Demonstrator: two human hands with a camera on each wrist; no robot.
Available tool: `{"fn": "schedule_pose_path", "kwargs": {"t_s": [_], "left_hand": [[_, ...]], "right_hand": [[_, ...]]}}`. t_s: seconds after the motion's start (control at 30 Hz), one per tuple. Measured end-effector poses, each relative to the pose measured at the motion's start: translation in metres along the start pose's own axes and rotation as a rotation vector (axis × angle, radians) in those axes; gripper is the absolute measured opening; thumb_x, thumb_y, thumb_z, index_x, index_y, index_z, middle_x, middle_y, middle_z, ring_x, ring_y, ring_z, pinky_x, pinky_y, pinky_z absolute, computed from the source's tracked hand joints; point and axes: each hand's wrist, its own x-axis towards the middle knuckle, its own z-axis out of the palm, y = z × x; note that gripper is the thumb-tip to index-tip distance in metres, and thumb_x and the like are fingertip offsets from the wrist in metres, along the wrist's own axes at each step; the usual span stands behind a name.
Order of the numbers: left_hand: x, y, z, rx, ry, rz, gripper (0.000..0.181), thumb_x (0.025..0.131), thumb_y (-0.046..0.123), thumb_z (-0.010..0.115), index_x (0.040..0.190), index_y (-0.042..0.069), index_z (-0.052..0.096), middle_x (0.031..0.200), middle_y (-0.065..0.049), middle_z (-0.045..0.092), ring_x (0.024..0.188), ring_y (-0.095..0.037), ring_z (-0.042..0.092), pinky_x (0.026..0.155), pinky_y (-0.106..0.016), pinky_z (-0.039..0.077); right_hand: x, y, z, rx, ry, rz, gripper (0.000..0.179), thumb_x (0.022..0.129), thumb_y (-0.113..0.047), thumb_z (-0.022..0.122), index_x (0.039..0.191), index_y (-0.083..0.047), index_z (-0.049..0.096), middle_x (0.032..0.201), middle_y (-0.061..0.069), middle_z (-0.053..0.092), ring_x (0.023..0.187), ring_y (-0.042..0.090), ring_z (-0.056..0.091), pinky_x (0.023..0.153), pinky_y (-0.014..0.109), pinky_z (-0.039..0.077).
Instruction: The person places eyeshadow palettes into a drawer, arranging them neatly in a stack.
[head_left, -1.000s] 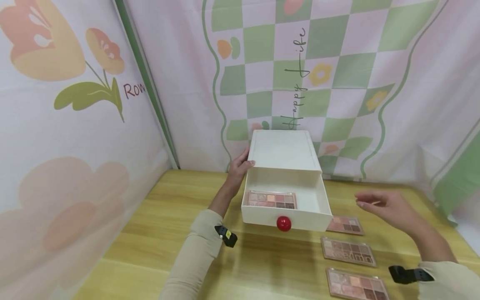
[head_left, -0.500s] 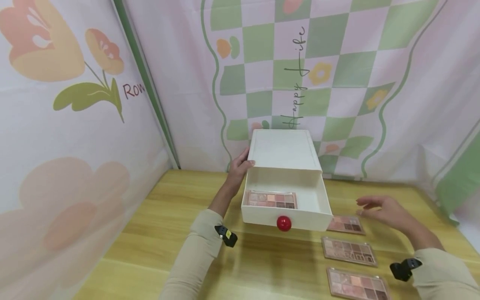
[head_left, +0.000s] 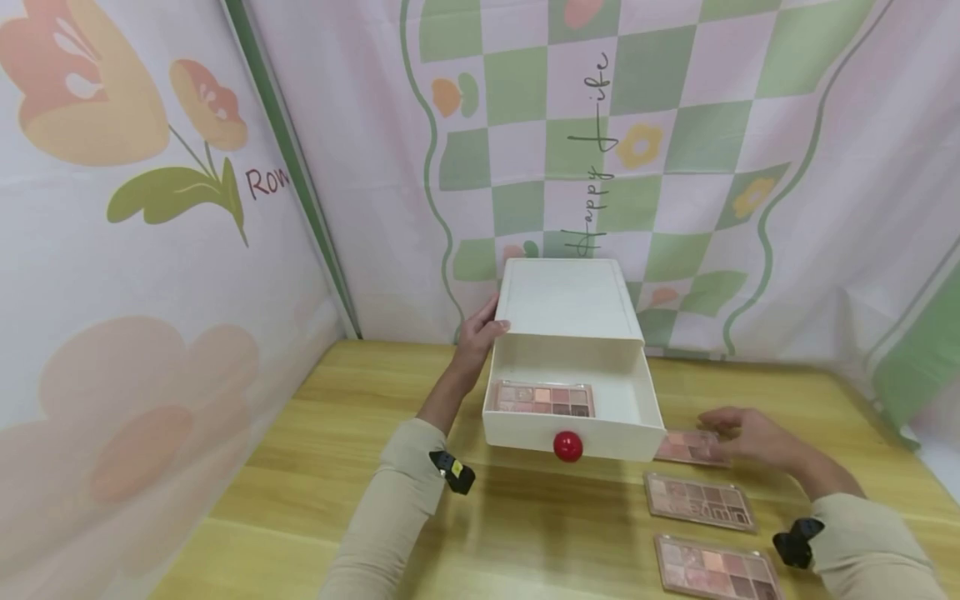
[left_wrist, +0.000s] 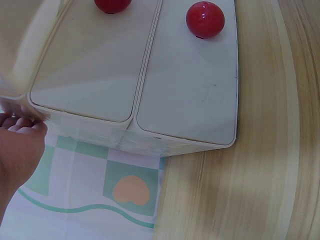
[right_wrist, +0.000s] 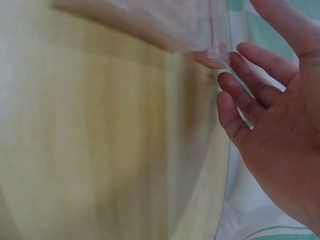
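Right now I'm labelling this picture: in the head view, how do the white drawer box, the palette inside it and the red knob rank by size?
1. White drawer box
2. Palette inside, partly hidden
3. Red knob

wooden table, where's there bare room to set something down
Bare table lies between the flowered curtain and left sleeve, and in front of the open drawer, between that sleeve and the three palettes. Crowded right of the drawer: the palettes line up there, with the right hand at the farthest.

Left arm (head_left: 401,500) extended, right fingers (right_wrist: 261,89) parted
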Motion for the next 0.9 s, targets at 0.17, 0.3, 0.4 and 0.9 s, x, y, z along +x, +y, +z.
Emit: {"fn": "schedule_pose_path", "kwargs": {"t_s": [0.17,0.3,0.4,0.9], "left_hand": [[0.0,0.0,-0.001,-0.003,-0.004,0.007,0.074,0.093,0.018,0.051,0.16,0.001,0.024,0.17,-0.016,0.02,0.159,-0.031,0.021,0.13,-0.043,0.022],[0.0,0.0,-0.001,0.006,0.002,0.011,0.074,0.093,0.019,0.051,0.159,0.001,0.024,0.17,-0.016,0.022,0.159,-0.03,0.022,0.13,-0.043,0.023],[0.0,-0.001,0.0,0.014,0.005,0.011,0.075,0.093,0.021,0.052,0.16,0.002,0.025,0.17,-0.015,0.023,0.158,-0.029,0.023,0.13,-0.042,0.024],[-0.001,0.0,0.0,0.022,0.01,0.015,0.076,0.092,0.021,0.052,0.159,0.0,0.024,0.169,-0.016,0.022,0.158,-0.031,0.022,0.13,-0.043,0.023]], "right_hand": [[-0.002,0.001,0.005,0.0,-0.002,0.008,0.067,0.078,-0.02,0.085,0.128,0.016,0.059,0.127,0.037,0.063,0.114,0.054,0.063,0.083,0.018,0.053],[-0.004,0.001,0.009,0.013,-0.009,0.016,0.073,0.074,-0.021,0.088,0.13,0.015,0.058,0.128,0.038,0.061,0.117,0.056,0.06,0.084,0.015,0.051],[-0.006,0.002,0.011,-0.015,0.002,0.011,0.075,0.071,-0.024,0.091,0.128,0.013,0.06,0.127,0.035,0.063,0.118,0.054,0.059,0.085,0.015,0.05],[-0.009,0.008,0.014,-0.009,0.037,0.006,0.067,0.07,-0.025,0.091,0.124,0.006,0.066,0.122,0.028,0.067,0.1,-0.015,0.05,0.084,0.013,0.05]]}}
